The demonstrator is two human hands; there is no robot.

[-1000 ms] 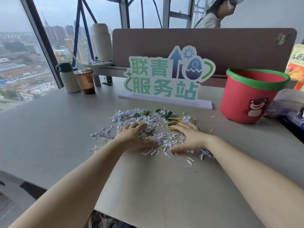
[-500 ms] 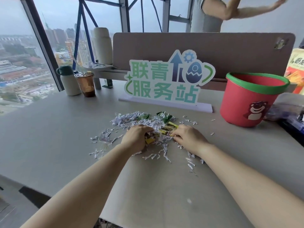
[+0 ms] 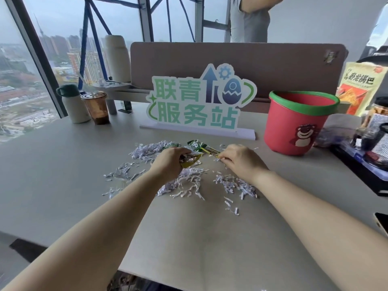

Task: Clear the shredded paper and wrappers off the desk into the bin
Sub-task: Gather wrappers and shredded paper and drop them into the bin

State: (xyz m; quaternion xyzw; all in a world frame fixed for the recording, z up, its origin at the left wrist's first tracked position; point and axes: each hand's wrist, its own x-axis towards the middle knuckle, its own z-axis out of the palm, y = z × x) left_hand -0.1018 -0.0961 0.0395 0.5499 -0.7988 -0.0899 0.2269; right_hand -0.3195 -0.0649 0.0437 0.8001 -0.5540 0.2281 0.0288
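White shredded paper [image 3: 184, 181] lies scattered over the middle of the grey desk [image 3: 63, 175], with green and yellow wrappers [image 3: 196, 144] at its far side. My left hand [image 3: 171, 161] is closed around a yellow wrapper and some shreds. My right hand [image 3: 239, 159] pinches the end of another yellow wrapper just to the right. The red bin [image 3: 298, 124] with a green rim and a bear picture stands upright at the right, about a hand's width beyond my right hand.
A green and white sign [image 3: 199, 103] stands behind the pile. A white flask [image 3: 72, 103] and a brown drink cup [image 3: 96, 108] sit at the back left. Snack bags and boxes [image 3: 363, 122] crowd the right edge. A phone [image 3: 382, 223] lies near right. A person [image 3: 249, 17] stands behind the divider.
My hands went from lying flat on the pile to closing on wrappers and shreds and lifting slightly toward the far side. More loose shreds now lie uncovered beneath my wrists.
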